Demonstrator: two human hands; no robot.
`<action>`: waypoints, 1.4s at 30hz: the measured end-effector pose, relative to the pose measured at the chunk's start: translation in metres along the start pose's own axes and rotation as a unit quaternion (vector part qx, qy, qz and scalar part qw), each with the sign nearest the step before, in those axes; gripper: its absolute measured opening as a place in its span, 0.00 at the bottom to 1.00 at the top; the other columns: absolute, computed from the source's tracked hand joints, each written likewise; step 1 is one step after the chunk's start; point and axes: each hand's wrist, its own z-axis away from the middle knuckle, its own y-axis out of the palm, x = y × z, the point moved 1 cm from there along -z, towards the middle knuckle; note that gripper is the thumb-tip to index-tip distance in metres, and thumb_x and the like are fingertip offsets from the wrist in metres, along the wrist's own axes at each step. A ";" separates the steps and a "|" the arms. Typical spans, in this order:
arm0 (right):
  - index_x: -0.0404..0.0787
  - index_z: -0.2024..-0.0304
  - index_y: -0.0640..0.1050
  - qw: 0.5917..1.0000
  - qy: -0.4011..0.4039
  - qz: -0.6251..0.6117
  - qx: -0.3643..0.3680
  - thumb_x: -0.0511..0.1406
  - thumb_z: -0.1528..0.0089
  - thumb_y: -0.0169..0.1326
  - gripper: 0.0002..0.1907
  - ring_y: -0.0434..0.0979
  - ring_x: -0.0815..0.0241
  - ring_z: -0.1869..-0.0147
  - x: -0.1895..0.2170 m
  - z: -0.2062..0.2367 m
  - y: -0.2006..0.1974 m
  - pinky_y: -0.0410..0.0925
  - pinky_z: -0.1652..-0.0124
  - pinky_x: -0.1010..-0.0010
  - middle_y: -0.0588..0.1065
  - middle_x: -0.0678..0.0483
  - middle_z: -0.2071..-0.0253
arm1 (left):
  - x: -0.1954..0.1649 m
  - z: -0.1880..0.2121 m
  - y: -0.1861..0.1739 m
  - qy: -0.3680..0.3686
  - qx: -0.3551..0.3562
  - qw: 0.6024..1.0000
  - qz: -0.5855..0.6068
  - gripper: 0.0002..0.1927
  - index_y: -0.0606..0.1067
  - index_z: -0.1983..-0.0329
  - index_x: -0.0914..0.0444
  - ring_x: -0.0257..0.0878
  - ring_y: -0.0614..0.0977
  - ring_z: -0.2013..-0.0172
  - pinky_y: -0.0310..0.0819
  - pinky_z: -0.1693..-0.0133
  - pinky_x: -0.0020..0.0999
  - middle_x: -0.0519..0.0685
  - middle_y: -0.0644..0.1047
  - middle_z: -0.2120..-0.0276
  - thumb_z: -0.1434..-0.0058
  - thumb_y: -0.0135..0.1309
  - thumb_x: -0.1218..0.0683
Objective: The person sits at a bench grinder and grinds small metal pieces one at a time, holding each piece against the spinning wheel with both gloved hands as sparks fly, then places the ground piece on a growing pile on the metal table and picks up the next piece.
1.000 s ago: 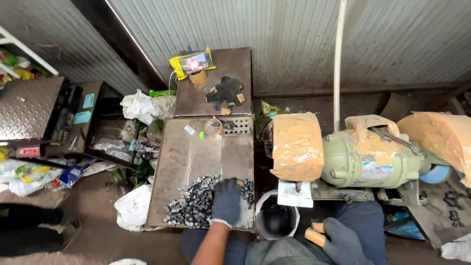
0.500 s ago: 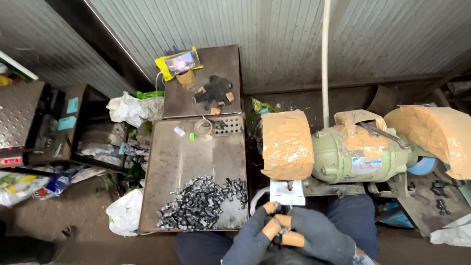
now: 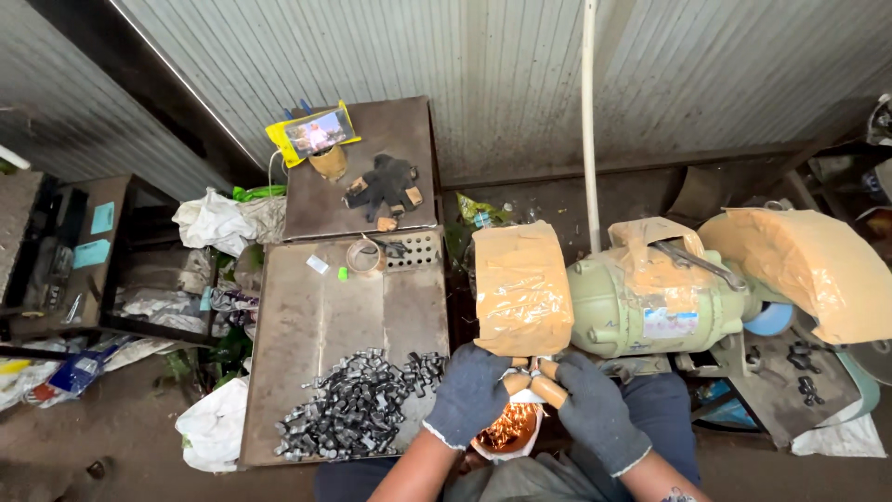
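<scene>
Both gloved hands, left hand (image 3: 471, 393) and right hand (image 3: 589, 409), pinch 1 small workpiece (image 3: 531, 378) together under the taped guard (image 3: 520, 288) of the green bench grinder (image 3: 641, 302), sparks (image 3: 506, 429) falling beside the pile of metal pieces (image 3: 358, 409).

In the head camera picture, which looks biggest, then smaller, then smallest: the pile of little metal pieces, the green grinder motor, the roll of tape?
1. Green grinder motor
2. Pile of metal pieces, nearly as big and nearer the camera, so I'm unsure of these two.
3. Roll of tape, clearly smallest.
</scene>
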 end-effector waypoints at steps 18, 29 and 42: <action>0.43 0.64 0.85 0.998 0.004 0.010 0.056 0.47 0.51 0.67 0.19 0.81 0.51 0.58 -0.020 -0.024 0.015 0.72 0.58 0.62 0.80 0.50 0.64 | 0.007 0.036 0.013 0.026 -0.126 0.992 -0.005 0.11 0.74 0.55 0.65 0.60 0.75 0.46 0.67 0.45 0.53 0.58 0.75 0.52 0.40 0.58 0.58; 0.39 0.66 0.83 0.999 -0.031 0.015 0.039 0.46 0.52 0.70 0.20 0.82 0.52 0.65 -0.042 0.071 0.019 0.73 0.65 0.66 0.78 0.49 0.71 | 0.022 0.126 0.029 -0.110 -0.055 0.992 -0.024 0.14 0.74 0.52 0.60 0.55 0.79 0.53 0.70 0.50 0.50 0.54 0.77 0.54 0.41 0.59 0.54; 0.40 0.59 0.86 0.978 0.129 -0.070 0.146 0.47 0.47 0.70 0.21 0.84 0.58 0.60 -0.024 0.086 0.007 0.74 0.58 0.67 0.81 0.52 0.67 | 0.097 0.124 -0.002 -0.252 -0.100 0.953 -0.138 0.18 0.76 0.48 0.61 0.58 0.79 0.52 0.73 0.50 0.49 0.59 0.77 0.52 0.42 0.48 0.63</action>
